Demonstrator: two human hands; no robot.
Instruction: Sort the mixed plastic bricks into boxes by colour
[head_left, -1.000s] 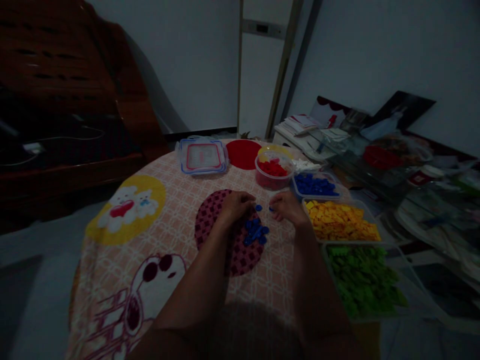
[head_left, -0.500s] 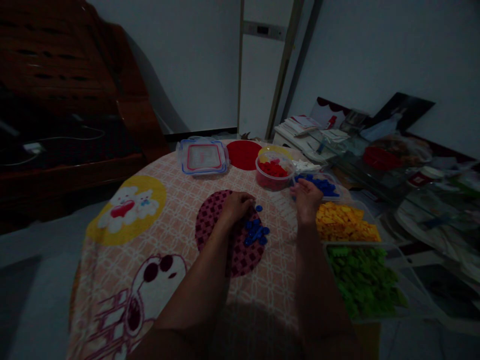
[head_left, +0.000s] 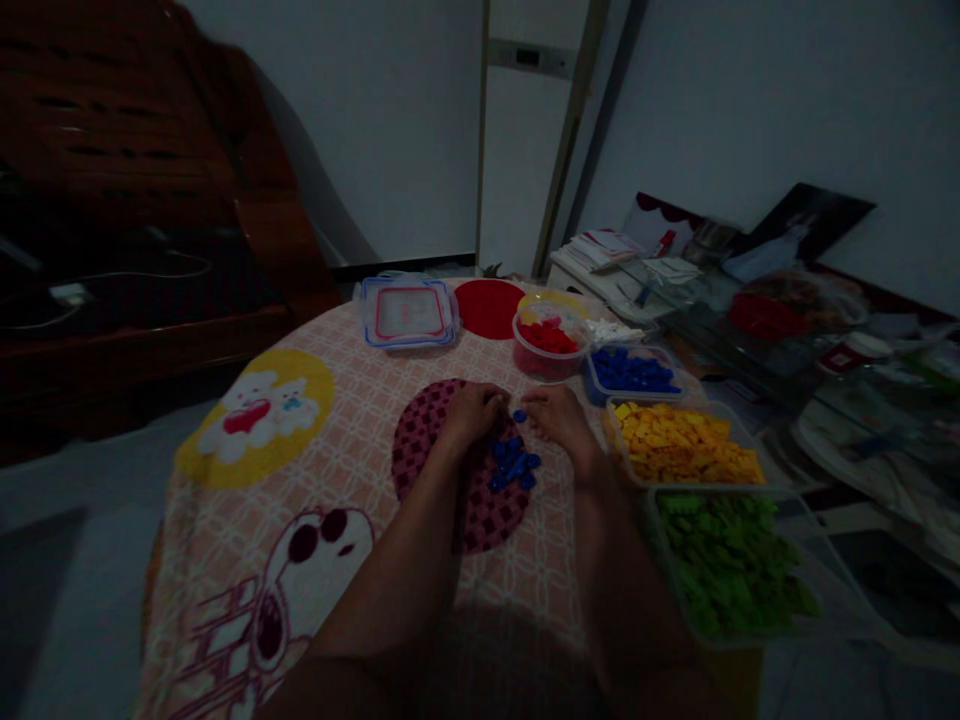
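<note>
My left hand (head_left: pixel 474 414) rests on the dark pink checked circle of the tablecloth, its fingers curled together; what they hold, if anything, is hidden. Facing it from the right is my right hand (head_left: pixel 558 416), closed in a pinch on something too small and dark to make out. Between the two lies a single round blue piece (head_left: pixel 520 416). Just below, a loose pile of small blue plastic pieces (head_left: pixel 513 463) sits at the right side of the circle.
Along the table's right side stand a round tub of red pieces (head_left: pixel 550 366) and boxes of blue pieces (head_left: pixel 634 370), yellow pieces (head_left: pixel 686 440) and green pieces (head_left: pixel 735 560). A clear lidded container (head_left: pixel 409 313) is at the back. A cluttered glass table (head_left: pixel 720 340) adjoins on the right.
My right hand has moved left and toward me, from the box of blue pieces to beside my left hand. My left hand has stayed in place.
</note>
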